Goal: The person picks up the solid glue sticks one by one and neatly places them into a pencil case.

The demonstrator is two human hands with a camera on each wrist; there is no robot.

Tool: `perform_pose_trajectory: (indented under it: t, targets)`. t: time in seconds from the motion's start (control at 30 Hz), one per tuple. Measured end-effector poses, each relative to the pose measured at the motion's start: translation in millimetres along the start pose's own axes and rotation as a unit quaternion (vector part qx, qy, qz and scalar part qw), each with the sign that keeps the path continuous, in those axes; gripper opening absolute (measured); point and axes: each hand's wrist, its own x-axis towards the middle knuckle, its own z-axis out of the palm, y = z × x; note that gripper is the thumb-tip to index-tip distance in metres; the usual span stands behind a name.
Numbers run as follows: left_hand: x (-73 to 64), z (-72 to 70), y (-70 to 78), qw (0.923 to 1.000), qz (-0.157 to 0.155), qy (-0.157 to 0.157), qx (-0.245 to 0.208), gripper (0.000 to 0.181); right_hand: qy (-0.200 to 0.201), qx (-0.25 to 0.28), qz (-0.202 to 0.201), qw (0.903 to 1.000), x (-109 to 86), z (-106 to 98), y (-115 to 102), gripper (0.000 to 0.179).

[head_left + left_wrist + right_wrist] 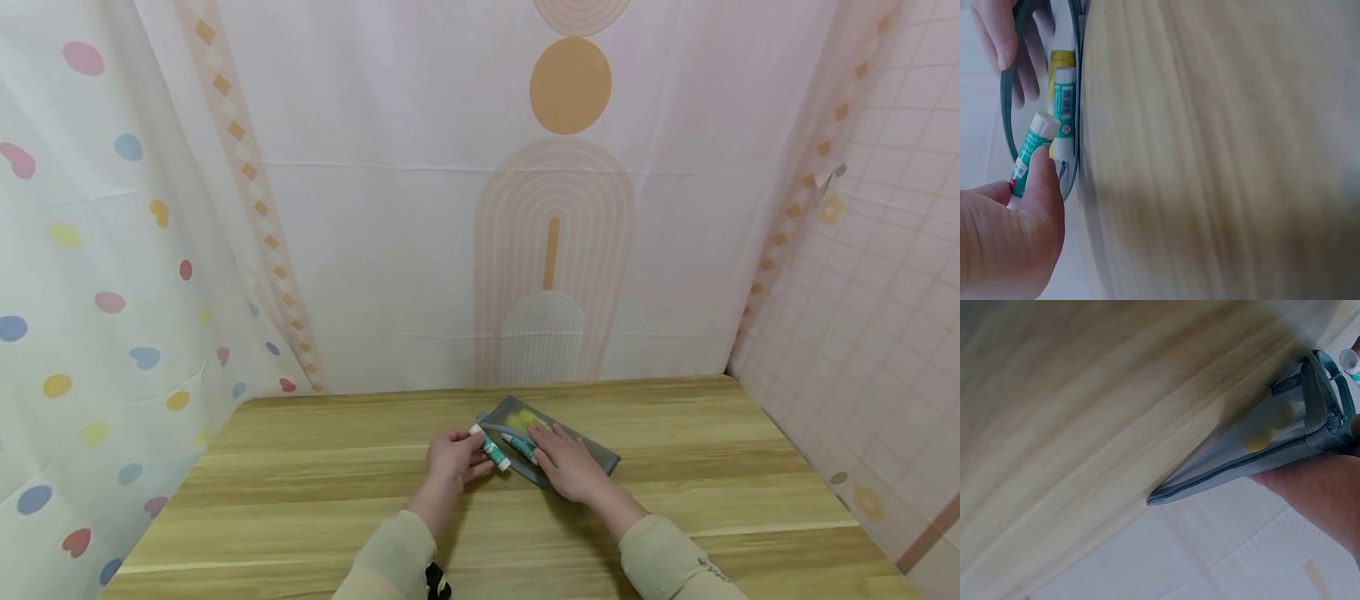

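My left hand [450, 458] pinches a glue stick [491, 448], white at both ends with a green label, between thumb and fingers. It is tilted at the mouth of a grey mesh zip pouch [596, 447]. My right hand [567, 467] grips the pouch's upper edge, and the mouth gapes in the left wrist view. Inside lies another green-and-white glue stick [1065, 103], with a yellow item [1062, 57] beside it. Yellow also shows through the mesh in the right wrist view. The pouch rests on the wooden table [337, 475], and its closed end points away to the right.
A white curtain with arch patterns [390, 275] hangs behind the table's far edge. Dotted cloth [90, 350] borders the left side and checked cloth [877, 333] the right. Bare wood spreads on both sides of the pouch.
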Motion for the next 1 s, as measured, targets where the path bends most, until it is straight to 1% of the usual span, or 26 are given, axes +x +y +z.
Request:
perform_pose_trajectory:
  t: [0.07,0.37,0.7,0.83,1.0]
  targets:
    - [-1.2,1.8,-0.9,0.9999,-0.006,-0.004,-0.009,0.027,0.0,0.0,0.0,1.0,0.2,-0.1,0.1,0.043]
    - [-3.6,10.9,-8.2,0.9996,-0.023,-0.005,-0.016,0.026,0.0,0.007,-0.003,1.0,0.1,-0.8,-1.0,0.042]
    - [-2.1,22.1,-13.1,0.9993,-0.027,0.003,-0.028,0.018,-0.004,0.01,-0.001,0.9999,0.4,-1.5,-0.2,0.043]
    - [-0.8,24.5,-15.3,0.9992,-0.027,0.005,-0.03,0.02,-0.005,0.007,-0.003,1.0,1.2,-1.2,0.5,0.043]
    - [-2.2,25.9,-14.8,0.9992,-0.033,0.006,-0.02,0.023,-0.004,0.009,0.001,1.0,0.7,-0.4,0.6,0.043]
